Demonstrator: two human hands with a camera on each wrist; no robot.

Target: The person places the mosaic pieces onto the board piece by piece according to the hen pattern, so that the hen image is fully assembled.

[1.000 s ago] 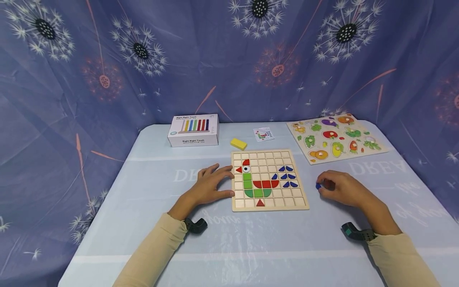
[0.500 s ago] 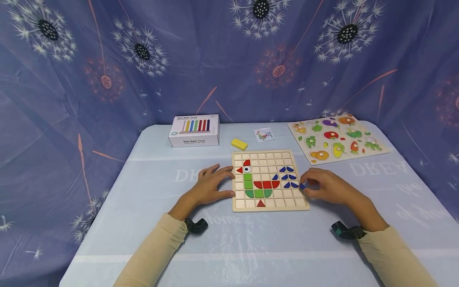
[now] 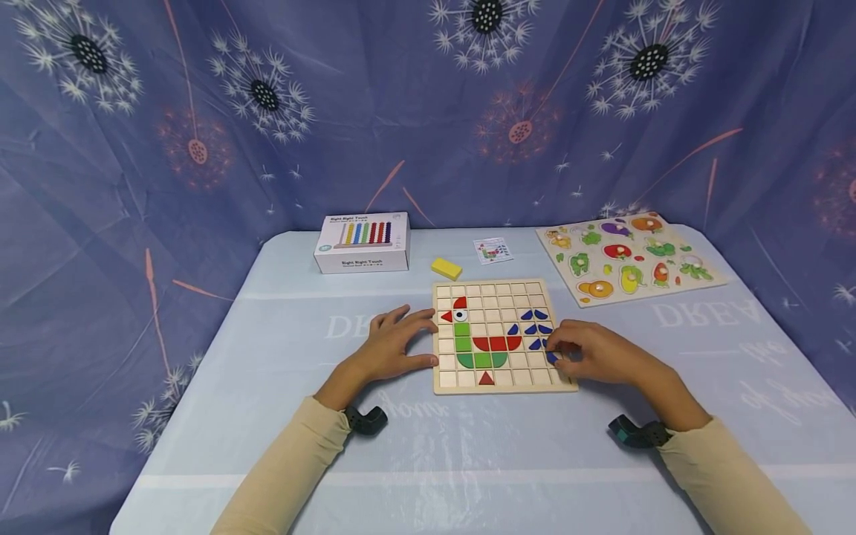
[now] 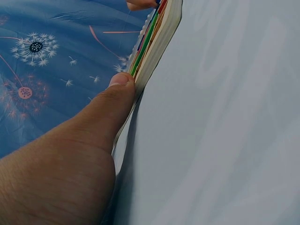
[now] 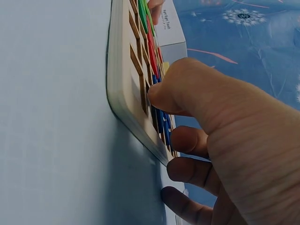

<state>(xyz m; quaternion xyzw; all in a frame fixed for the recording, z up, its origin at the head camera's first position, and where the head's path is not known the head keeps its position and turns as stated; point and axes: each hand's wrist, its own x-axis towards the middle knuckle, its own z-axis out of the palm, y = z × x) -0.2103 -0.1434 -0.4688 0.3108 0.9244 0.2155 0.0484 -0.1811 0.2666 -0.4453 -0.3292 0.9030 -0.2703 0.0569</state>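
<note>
A wooden grid board (image 3: 532, 377) lies on the table, bearing flat coloured pieces in the form of a bird. My left hand (image 3: 391, 348) rests at its left edge, fingers spread and thumb (image 4: 123, 80) touching the side. Over the right edge, my right hand (image 3: 598, 355) pinches a blue petal-shaped piece (image 3: 551, 357) at the grid, below other blue pieces (image 3: 528, 329). Its fingers partly cover one of those. Red pieces (image 3: 497, 344), green pieces (image 3: 462, 336) and a round eye piece (image 3: 460, 316) sit in cells further left.
Behind the board lie a yellow block (image 3: 446, 269) and a small picture card (image 3: 493, 250) of a similar bird. A white box (image 3: 362, 243) stands at the back left. A vegetable peg puzzle (image 3: 568, 286) lies at the back right.
My right hand has moved left from the bare tabletop onto the board's right side, carrying the blue piece to the grid. The left hand has stayed at the board's edge.
</note>
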